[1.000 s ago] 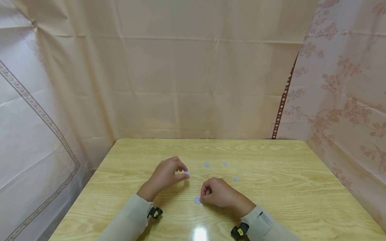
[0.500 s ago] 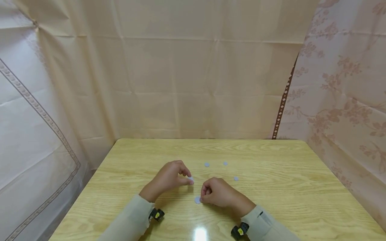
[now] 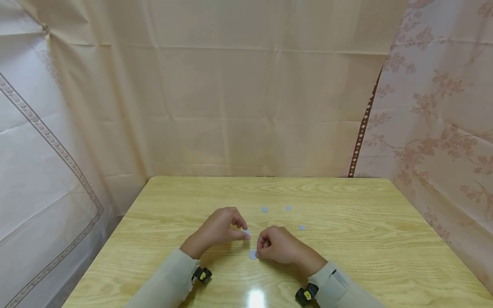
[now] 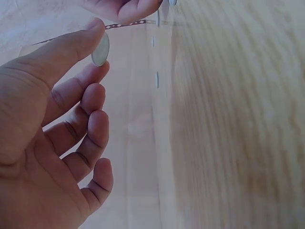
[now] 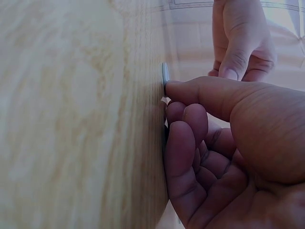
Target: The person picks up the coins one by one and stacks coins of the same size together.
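My left hand (image 3: 239, 230) pinches a small pale round disc (image 3: 247, 233) between thumb and index finger, just above the wooden table (image 3: 346, 256). The left wrist view shows that disc (image 4: 100, 49) on edge between thumb and index finger, the other fingers loosely curled. My right hand (image 3: 262, 250) rests on the table with fingers curled. Its thumb tip (image 5: 174, 88) touches the edge of a second disc (image 3: 252, 255) lying flat on the table. The two hands are a few centimetres apart.
Three more small discs lie on the table beyond the hands (image 3: 264, 209), (image 3: 288, 208), (image 3: 302, 227). Beige and flowered curtains (image 3: 246, 107) close in the table at the back and both sides. A lamp glare (image 3: 256, 298) shows near the front edge.
My left hand has carried its disc nearer and to the right, closing on the right hand. The right hand and the discs on the table have stayed put.
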`<control>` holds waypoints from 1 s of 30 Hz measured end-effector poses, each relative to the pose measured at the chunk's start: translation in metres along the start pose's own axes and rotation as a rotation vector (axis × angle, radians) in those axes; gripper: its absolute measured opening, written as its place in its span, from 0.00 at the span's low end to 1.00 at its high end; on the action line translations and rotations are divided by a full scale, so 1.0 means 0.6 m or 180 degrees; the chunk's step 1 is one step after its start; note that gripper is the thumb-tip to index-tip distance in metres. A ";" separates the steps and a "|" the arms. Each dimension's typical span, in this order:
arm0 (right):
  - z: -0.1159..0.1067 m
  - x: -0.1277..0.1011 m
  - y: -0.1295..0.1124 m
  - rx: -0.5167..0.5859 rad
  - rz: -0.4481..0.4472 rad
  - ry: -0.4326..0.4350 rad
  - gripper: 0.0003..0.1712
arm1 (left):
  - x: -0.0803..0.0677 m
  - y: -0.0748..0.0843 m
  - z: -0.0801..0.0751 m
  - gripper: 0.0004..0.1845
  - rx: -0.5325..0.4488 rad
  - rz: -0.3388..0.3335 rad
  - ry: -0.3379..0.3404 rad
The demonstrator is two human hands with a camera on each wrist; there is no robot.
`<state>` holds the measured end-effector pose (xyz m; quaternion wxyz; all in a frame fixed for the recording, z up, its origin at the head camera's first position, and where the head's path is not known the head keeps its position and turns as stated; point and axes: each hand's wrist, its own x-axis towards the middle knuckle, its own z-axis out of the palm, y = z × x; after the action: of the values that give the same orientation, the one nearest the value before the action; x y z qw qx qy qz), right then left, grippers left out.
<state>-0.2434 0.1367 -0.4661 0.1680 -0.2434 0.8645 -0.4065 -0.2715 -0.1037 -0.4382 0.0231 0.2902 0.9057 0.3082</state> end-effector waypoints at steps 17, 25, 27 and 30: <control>0.001 0.001 0.004 -0.0105 -0.0043 0.0032 0.08 | 0.003 -0.001 0.011 0.08 -0.0097 0.0108 -0.0263; 0.001 0.002 0.004 -0.0116 -0.0062 0.0014 0.08 | 0.001 0.004 0.016 0.09 -0.0079 0.0172 -0.0354; 0.000 0.002 0.004 -0.0143 -0.0063 0.0024 0.08 | 0.001 0.006 0.018 0.09 -0.0087 0.0177 -0.0362; 0.000 0.003 0.006 -0.0155 -0.0057 0.0027 0.08 | 0.000 0.006 0.023 0.09 -0.0085 0.0134 -0.0382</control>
<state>-0.2458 0.1376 -0.4693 0.1547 -0.2535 0.8726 -0.3878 -0.2665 -0.0939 -0.4470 0.0747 0.3268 0.8922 0.3027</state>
